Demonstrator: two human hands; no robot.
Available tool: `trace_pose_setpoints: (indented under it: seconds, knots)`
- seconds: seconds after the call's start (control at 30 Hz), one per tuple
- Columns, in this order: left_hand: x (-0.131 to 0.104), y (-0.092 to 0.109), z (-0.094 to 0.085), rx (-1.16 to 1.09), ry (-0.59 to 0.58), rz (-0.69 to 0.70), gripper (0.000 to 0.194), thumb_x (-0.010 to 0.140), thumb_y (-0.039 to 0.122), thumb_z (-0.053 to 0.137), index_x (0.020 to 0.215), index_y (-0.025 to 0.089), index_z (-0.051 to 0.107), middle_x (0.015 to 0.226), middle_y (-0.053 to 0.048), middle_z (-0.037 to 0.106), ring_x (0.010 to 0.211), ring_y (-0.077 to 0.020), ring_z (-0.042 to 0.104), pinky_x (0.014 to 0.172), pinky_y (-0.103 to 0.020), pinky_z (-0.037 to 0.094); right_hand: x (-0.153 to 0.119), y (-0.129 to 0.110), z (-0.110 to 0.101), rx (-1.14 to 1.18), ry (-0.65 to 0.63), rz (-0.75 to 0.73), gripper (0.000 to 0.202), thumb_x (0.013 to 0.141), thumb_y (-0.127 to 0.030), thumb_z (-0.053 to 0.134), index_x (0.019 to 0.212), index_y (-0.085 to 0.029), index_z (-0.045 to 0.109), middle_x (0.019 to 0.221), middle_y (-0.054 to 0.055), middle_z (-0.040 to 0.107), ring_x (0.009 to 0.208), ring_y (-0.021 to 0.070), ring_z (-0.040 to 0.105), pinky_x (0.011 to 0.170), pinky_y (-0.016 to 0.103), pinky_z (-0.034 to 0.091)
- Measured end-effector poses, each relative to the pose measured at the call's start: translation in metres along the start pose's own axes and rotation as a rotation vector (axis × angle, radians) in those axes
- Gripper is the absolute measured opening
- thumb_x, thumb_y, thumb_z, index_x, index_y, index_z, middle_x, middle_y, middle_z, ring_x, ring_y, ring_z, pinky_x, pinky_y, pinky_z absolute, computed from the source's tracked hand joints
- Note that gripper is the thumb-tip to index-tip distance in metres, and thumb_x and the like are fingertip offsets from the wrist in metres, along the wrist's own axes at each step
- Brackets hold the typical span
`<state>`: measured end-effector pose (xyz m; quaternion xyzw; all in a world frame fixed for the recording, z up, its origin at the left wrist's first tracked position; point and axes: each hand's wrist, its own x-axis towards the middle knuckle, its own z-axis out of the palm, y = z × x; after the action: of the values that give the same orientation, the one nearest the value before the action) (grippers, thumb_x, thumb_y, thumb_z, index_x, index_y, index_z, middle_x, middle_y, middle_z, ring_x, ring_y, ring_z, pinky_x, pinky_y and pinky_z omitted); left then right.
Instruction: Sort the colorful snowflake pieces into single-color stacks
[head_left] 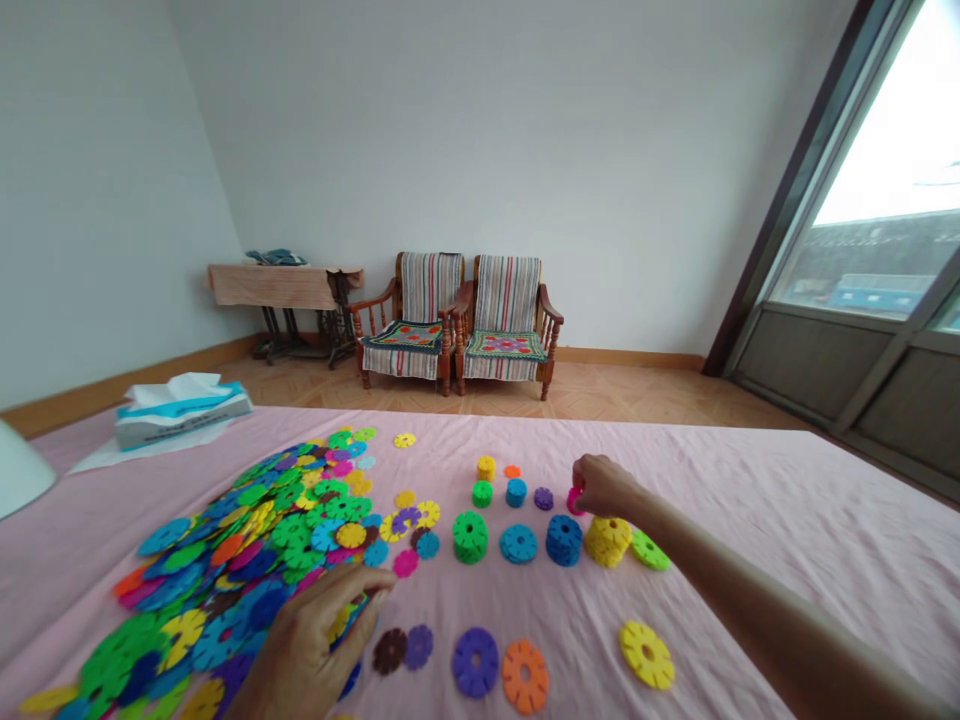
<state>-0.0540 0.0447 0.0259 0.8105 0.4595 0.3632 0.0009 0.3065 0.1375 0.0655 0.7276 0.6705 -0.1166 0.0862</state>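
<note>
My left hand (319, 635) is curled at the near edge of a heap of notched plastic discs (292, 530). Yellow and blue discs (346, 622) show between its thumb and fingers. Further out, my right hand (606, 485) pinches a pink disc (575, 501) at the end of a row of small discs. That row has a green stack (482, 493), a blue stack (515, 492) and purple discs (544, 498). Nearer stand larger stacks: green (470, 537), light blue (518, 543), dark blue (564, 540) and yellow (608, 541), with a lime disc (649, 550) beside them.
Loose purple (475, 662), orange (525, 677) and yellow (646, 655) discs lie at the front of the pink cloth (750, 500). A tissue pack (184, 412) sits at the back left. Beyond are two wooden armchairs (506, 300) and a cloth-covered sewing table (274, 287).
</note>
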Motion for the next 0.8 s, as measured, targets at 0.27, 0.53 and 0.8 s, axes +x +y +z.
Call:
trace_pose_setpoints:
  seconds: [0.27, 0.53, 0.8]
  knots:
    - [0.003, 0.005, -0.002, -0.028, 0.007, -0.021, 0.019, 0.087, 0.033, 0.053, 0.084, 0.025, 0.07, 0.078, 0.001, 0.075, 0.072, -0.0135, 0.073, 0.069, -0.016, 0.057, -0.005, -0.001, -0.003, 0.044, 0.056, -0.013, 0.025, 0.091, -0.033, 0.059, 0.109, -0.016, 0.06, 0.112, 0.006, 0.061, 0.095, 0.0197, 0.061, 0.08, 0.04, 0.052]
    - [0.002, 0.003, 0.002, -0.069, -0.106, -0.069, 0.013, 0.086, 0.028, 0.057, 0.088, 0.026, 0.069, 0.085, 0.001, 0.076, 0.079, -0.0159, 0.072, 0.074, -0.02, 0.056, -0.06, -0.017, -0.012, 0.235, 0.319, -0.217, 0.012, 0.083, -0.023, 0.06, 0.094, -0.018, 0.063, 0.094, 0.005, 0.066, 0.088, 0.018, 0.059, 0.075, 0.028, 0.043]
    - [0.0, 0.008, 0.002, -0.109, -0.26, -0.069, 0.014, 0.084, 0.015, 0.057, 0.085, 0.024, 0.067, 0.084, 0.0, 0.072, 0.083, -0.0161, 0.069, 0.076, -0.023, 0.054, -0.126, -0.067, 0.056, 0.547, 0.181, -0.464, 0.023, 0.076, -0.015, 0.06, 0.098, -0.021, 0.065, 0.098, 0.005, 0.064, 0.087, 0.0181, 0.061, 0.075, 0.028, 0.044]
